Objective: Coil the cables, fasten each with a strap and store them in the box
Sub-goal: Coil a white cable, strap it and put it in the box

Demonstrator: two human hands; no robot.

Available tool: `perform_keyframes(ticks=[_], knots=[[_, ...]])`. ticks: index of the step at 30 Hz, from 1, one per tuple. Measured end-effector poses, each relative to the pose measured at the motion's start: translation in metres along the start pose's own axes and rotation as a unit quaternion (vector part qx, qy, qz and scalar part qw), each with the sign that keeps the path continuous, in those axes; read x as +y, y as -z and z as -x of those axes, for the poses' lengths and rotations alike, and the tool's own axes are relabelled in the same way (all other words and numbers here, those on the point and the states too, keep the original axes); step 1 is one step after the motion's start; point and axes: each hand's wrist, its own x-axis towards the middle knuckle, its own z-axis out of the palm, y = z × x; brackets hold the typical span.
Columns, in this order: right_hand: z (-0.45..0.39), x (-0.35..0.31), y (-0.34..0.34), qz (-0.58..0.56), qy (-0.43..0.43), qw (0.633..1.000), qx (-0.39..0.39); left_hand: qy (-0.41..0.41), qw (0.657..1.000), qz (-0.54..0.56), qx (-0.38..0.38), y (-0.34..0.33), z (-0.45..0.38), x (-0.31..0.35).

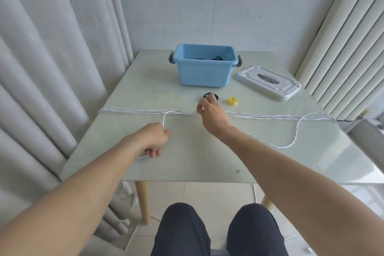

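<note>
Two knees (216,228) in dark trousers are closest, below the edge of the pale green tabletop (197,158). On it, the left hand (153,139) has its fingers curled around one strand of the white cable (270,116), which rises from the fist to the long bundle of strands stretched across the tabletop from side to side. The right hand (209,113) pinches this bundle near its middle. Just behind that hand lies a black strap (210,95), and a yellow strap (232,101) is near it. Further back stands the blue box (204,68), open, with dark cables inside. Its white lid (268,82) lies to the right.
</note>
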Motion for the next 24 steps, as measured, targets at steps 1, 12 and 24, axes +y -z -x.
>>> perform_keyframes(ticks=[1, 12, 24], knots=[[-0.004, 0.002, 0.002, -0.009, -0.005, 1.0, 0.008, 0.001, 1.0, -0.005, -0.005, 0.0, -0.001, 0.001], [-0.017, 0.02, 0.009, -0.044, -0.015, 0.997, 0.064, 0.045, 0.992, -0.087, -0.074, 0.011, -0.015, 0.012], [0.001, -0.004, 0.015, -0.103, 0.027, 0.994, -0.016, -0.015, 0.98, -0.196, -0.016, 0.006, -0.006, 0.018]])
